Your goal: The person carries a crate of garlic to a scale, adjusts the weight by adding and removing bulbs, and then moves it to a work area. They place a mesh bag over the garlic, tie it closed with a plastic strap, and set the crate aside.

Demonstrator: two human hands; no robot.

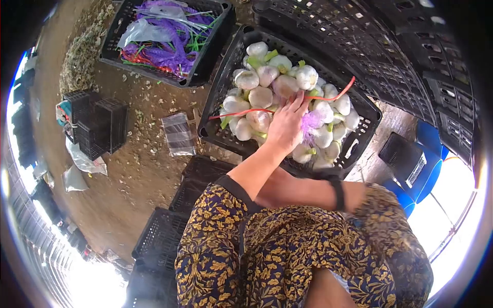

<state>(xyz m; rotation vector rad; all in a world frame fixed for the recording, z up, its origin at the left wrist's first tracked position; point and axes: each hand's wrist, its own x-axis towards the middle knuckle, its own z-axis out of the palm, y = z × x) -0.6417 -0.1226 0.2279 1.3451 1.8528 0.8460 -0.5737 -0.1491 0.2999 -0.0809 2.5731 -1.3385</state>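
Note:
My left hand (288, 123) lies over white garlic bulbs (260, 96) heaped in a black plastic crate (211, 115). Its fingers are stretched forward across the bulbs. A thin red strip (334, 96) shows on either side of these fingers and seems to pass beneath them. Beside the thumb side of this hand is a tuft of purple netting (311, 124), lying among the garlic. My right hand (280, 187) crosses below my left forearm, blurred, with a black band at its wrist. Its fingers are hidden behind that forearm, so their hold does not show.
Beyond the garlic, at upper left, a black crate (115, 54) holds purple netting, plastic and coloured strips. Stacked black crates (431, 66) rise at the right. Blue containers (429, 172) stand lower right. More dark crates (162, 231) sit at my left, and litter covers the dirt floor (123, 190).

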